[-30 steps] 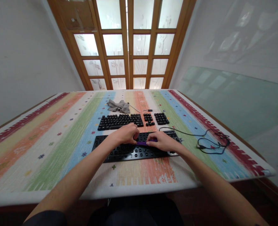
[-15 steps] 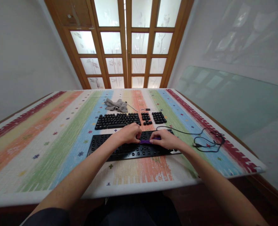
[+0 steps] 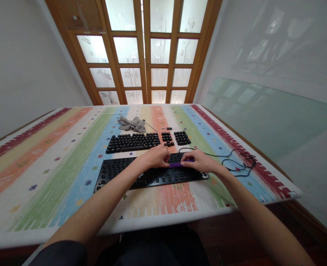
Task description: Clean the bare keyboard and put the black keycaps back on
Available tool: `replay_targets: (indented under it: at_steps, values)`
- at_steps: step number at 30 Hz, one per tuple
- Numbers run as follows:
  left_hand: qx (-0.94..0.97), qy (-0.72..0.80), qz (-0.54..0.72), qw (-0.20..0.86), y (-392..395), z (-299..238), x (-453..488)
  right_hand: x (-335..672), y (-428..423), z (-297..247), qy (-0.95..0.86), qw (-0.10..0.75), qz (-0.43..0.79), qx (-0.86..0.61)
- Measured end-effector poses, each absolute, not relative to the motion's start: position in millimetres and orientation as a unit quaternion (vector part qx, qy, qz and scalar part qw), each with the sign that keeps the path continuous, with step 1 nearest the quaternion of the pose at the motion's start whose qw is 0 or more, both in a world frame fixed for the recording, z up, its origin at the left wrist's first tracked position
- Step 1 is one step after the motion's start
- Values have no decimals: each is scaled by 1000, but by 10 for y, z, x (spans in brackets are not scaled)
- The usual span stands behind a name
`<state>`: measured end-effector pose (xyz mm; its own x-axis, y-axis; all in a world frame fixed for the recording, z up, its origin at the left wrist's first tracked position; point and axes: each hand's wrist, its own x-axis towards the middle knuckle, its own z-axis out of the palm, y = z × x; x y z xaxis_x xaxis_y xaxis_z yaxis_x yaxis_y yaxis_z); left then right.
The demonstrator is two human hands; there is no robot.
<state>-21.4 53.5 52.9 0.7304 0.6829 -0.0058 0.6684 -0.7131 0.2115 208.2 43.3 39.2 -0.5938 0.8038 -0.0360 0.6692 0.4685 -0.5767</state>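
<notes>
A black keyboard [image 3: 110, 170] with its keycaps off lies slightly tilted near the table's front, bare switches showing in rows. Over its right half, a thin purple strip, which looks like cloth [image 3: 175, 165], is stretched between my two hands. My left hand [image 3: 158, 156] is closed, gripping the strip's left end. At the other end, my right hand [image 3: 198, 162] pinches it between thumb and fingers. Both hands are low over the switches; my left hand and forearm cover the keyboard's middle. Whether the strip touches the switches I cannot tell.
Behind the keyboard, black keycaps [image 3: 132, 142] are laid out in keyboard order, with an arrow-key group [image 3: 167, 137] and a number-pad group [image 3: 182, 137] alongside. Farther back lie a crumpled grey cloth [image 3: 132, 124] and a small wire-ended tool [image 3: 167, 128]. A black cable [image 3: 245, 164] coils at right.
Both hands have shifted right along the keyboard with the purple strip still between them. The whole view has slid slightly, so the table's things appear farther left.
</notes>
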Motion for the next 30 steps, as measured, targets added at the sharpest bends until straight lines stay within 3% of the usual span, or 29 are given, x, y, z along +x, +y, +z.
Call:
replay_targets:
  at_steps: [30]
  values:
    - [918,389,31,69,562,564,-117,2239,524,268,-804,147,357,-451]
